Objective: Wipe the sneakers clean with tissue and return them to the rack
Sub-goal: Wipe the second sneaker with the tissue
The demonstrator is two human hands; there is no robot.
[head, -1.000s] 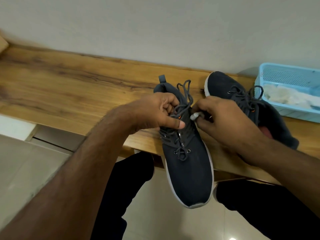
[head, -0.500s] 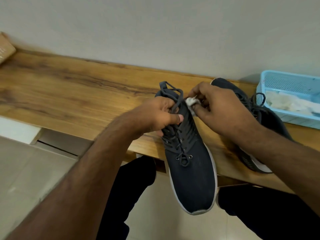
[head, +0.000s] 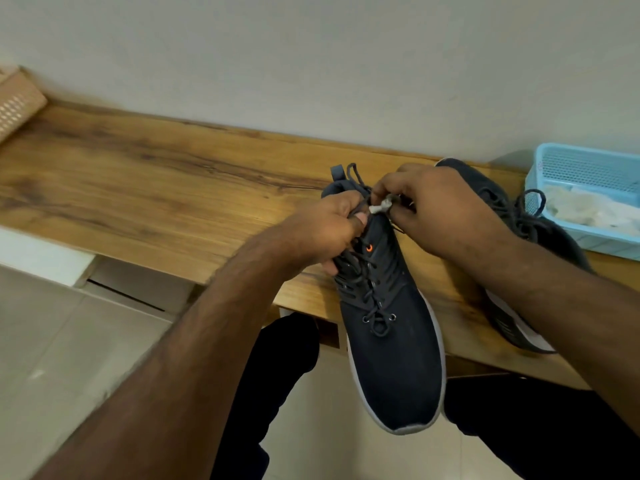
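Observation:
A dark navy sneaker (head: 394, 348) with a white sole lies across the front edge of the wooden shelf (head: 145, 188), its toe hanging out over my knees. My left hand (head: 329, 230) grips it at the laces and tongue. My right hand (head: 436, 209) pinches a small wad of tissue (head: 381, 206) against the laces near the shoe's collar. The second navy sneaker (head: 512, 216) lies on the shelf behind my right wrist, which hides part of it.
A light blue plastic basket (head: 585, 168) holding white tissues stands at the right end of the shelf against the wall. A tan perforated object (head: 17, 102) sits at the far left end. Below the shelf are pale floor tiles and my dark trouser legs.
My right hand with the tissue moved from the middle of the laces up towards the collar. The view shifted, so the shelf's left end now shows.

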